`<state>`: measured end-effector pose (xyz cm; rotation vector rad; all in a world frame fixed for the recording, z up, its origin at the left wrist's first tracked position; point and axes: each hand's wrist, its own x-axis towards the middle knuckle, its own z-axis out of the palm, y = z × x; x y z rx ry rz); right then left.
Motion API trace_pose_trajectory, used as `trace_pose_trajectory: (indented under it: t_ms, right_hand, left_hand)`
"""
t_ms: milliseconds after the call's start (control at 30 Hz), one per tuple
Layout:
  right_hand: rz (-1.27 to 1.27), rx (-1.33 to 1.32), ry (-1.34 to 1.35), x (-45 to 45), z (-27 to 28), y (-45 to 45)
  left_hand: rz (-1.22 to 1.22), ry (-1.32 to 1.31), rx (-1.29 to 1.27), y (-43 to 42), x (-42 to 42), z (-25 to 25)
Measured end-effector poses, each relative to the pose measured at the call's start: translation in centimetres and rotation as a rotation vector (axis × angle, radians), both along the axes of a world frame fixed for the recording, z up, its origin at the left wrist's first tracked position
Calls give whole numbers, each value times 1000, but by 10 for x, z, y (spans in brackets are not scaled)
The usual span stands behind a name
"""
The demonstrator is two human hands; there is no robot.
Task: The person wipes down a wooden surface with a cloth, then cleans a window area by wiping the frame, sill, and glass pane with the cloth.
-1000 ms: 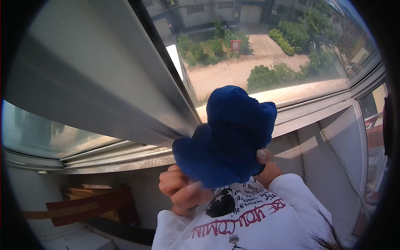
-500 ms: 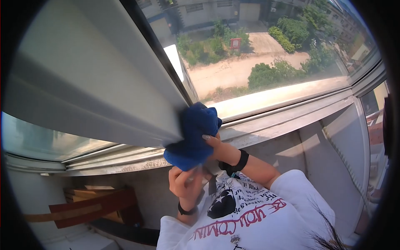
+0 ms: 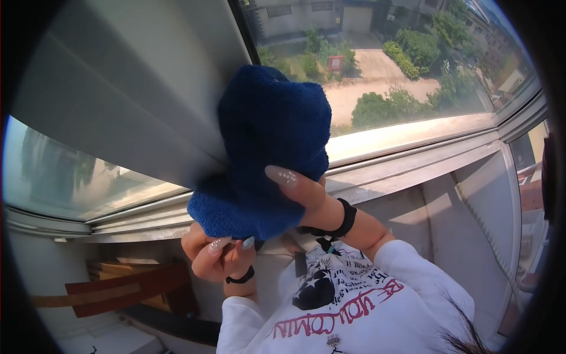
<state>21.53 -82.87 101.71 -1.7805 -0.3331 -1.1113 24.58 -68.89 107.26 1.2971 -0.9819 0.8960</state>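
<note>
A fluffy blue cloth (image 3: 277, 112) is raised close in front of me, its upper part covering some of the window. My right hand (image 3: 303, 192) grips it from the right side, with the thumb laid across its front and the other fingers hidden behind. Lower down, my left hand (image 3: 218, 253) pinches the cloth's bottom left edge between bent fingers. Behind the cloth and to its left rises a broad pale grey panel (image 3: 135, 88); whether the cloth touches it I cannot tell.
A window pane (image 3: 413, 94) looks out on a yard with bushes. Below it runs a pale window ledge (image 3: 413, 165). A second pane (image 3: 53, 171) lies left of the panel. Reddish-brown wooden boards (image 3: 130, 289) stand at the lower left.
The cloth has come up and nearer to me and looks larger and more spread. My left hand has shifted left, still on its lower edge. My right hand keeps its grip.
</note>
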Motion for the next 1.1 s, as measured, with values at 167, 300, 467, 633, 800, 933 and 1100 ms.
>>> trace_pose_trajectory:
  t_ms: [167, 300, 467, 633, 800, 933, 1100]
  right_hand:
    - [-37, -25, 40, -1, -31, -12]
    - [-61, -29, 95, -7, -63, -6]
    - [-62, -36, 195, -16, -114, 8]
    - [85, 152, 353, -28, -159, 35]
    - [90, 203, 318, -32, -81, 44]
    - [-337, -147, -19, -16, 15, 34]
    - [-555, -312, -62, 7, 42, 31]
  left_hand:
    - [-140, 69, -12, -15, 4, -35]
    - [-159, 64, 247, 0, 5, -94]
    - [-245, 88, 482, 15, 5, -152]
    - [-214, 101, 344, 30, 14, -141]
    - [-249, 96, 125, 32, 41, -75]
    - [-338, -42, 67, 26, 62, 4]
    - [-357, -29, 48, 15, 70, 23]
